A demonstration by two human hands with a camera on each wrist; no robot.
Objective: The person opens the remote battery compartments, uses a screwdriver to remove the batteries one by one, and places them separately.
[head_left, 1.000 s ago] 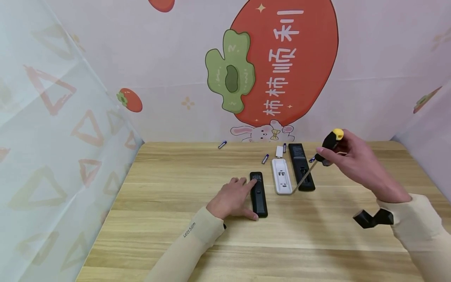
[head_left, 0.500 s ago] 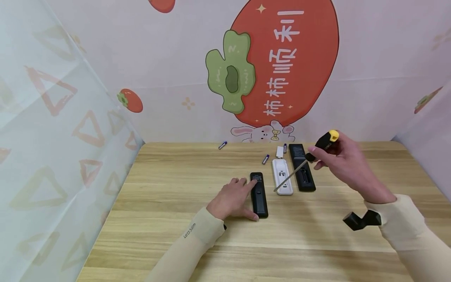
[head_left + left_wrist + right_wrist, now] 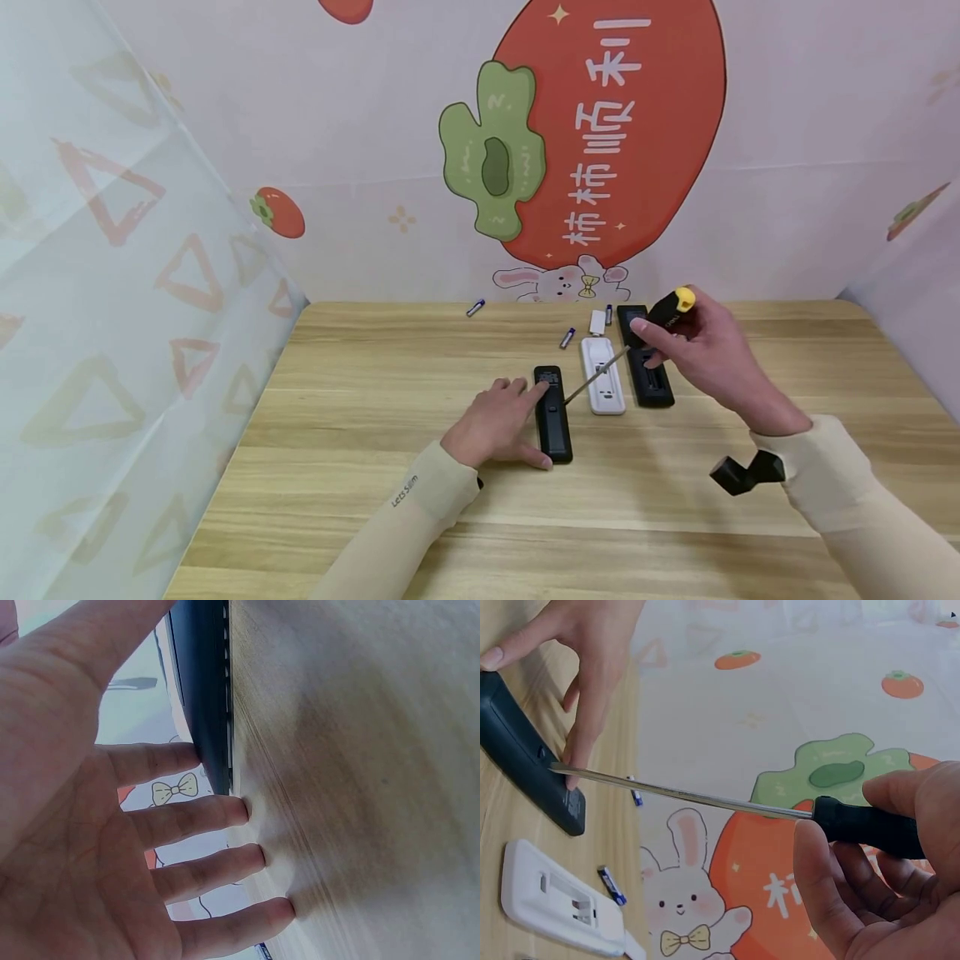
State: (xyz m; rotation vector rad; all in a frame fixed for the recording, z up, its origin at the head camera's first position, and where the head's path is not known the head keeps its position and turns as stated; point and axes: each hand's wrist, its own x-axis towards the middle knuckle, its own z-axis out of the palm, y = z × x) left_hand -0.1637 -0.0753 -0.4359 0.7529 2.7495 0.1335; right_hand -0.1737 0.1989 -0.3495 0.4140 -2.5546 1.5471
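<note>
A black remote control (image 3: 555, 437) lies face down under my left hand (image 3: 491, 427). The index fingertip rests on its upper part and the thumb lies at its lower end. In the left wrist view the fingers (image 3: 199, 877) are straight and spread, several tips on the tabletop. My right hand (image 3: 716, 354) grips the black and yellow handle of a screwdriver (image 3: 705, 799). Its long metal shaft slants down to the left, with the tip at the middle of the black remote, near a small round recess in the right wrist view.
Right of it lie a white remote (image 3: 611, 402) with a bare battery bay and a second black remote (image 3: 654, 393), partly behind my right hand. A small white cover (image 3: 597, 322) sits behind. Loose batteries (image 3: 567, 338) lie towards the back. Printed cloth walls enclose the table.
My right hand has moved left with the screwdriver, its tip passing from beside the white remote across to the black one. The left hand has stayed in place.
</note>
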